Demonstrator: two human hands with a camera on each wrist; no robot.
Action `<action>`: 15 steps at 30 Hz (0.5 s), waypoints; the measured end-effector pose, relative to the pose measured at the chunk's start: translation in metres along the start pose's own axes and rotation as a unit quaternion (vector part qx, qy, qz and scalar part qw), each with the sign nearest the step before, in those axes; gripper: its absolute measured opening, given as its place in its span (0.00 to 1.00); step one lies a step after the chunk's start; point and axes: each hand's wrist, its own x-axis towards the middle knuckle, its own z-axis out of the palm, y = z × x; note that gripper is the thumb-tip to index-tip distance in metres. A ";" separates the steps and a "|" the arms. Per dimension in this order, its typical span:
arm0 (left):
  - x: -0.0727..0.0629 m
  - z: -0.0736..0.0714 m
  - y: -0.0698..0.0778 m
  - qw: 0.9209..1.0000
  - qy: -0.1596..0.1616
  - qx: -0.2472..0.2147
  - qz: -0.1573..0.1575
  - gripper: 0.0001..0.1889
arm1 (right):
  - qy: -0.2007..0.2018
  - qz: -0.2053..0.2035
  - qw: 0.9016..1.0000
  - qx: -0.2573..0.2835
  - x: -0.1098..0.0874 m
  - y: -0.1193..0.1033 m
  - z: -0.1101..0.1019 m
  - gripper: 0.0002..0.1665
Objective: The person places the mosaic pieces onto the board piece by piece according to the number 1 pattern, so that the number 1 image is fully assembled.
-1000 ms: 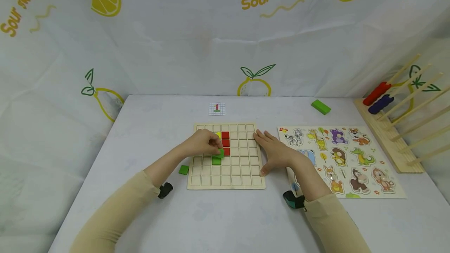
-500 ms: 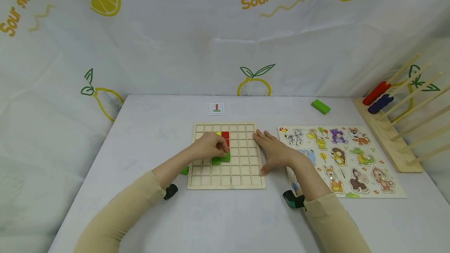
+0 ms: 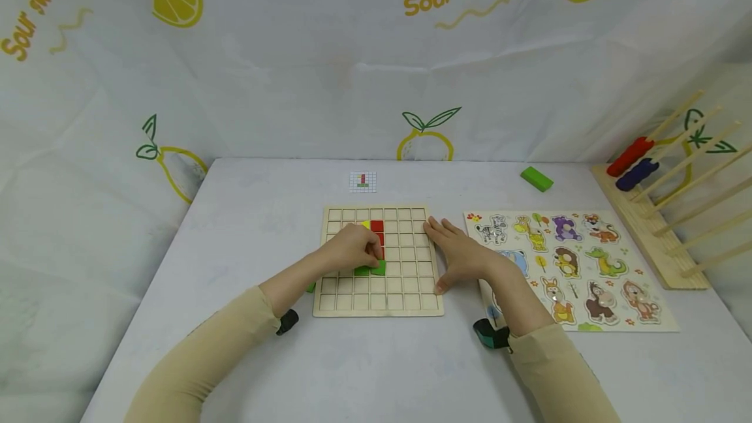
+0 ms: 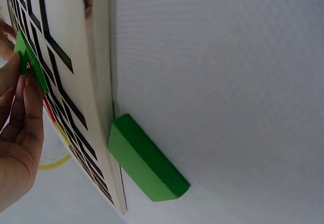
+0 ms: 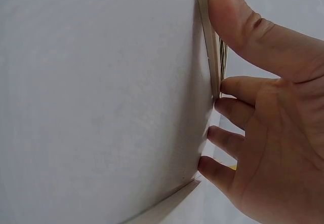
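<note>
A wooden grid board lies on the table in front of me. My left hand is over it, pinching a green square tile at a cell below a column of red tiles. Just left of that cell sits another green tile. A yellow tile shows partly behind the hand, beside the top red one. My right hand rests along the board's right edge, its fingers extended and thumb at the near corner side. Against the board's left side lies one more green tile, mostly covered by my left arm in the head view.
A small pattern card lies beyond the board. To the right are an animal puzzle board, partly under my right forearm, and a wooden rack with upright rods. A green block lies at the back right.
My left hand has moved right and slightly nearer, carrying the green tile from above the other green tile to the cell beside it. The right hand stays in place.
</note>
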 end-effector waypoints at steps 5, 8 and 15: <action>-0.001 0.000 0.001 1.000 -0.001 0.005 0.001 0.04 | 0.001 -0.002 1.000 0.001 0.000 0.000 0.000 0.76; -0.001 0.000 0.001 1.000 -0.001 0.009 0.001 0.05 | 0.001 0.000 1.000 0.004 0.000 0.001 0.001 0.76; -0.001 0.001 -0.001 1.000 0.000 0.022 0.002 0.05 | 0.000 0.002 1.000 0.005 0.001 0.000 0.001 0.76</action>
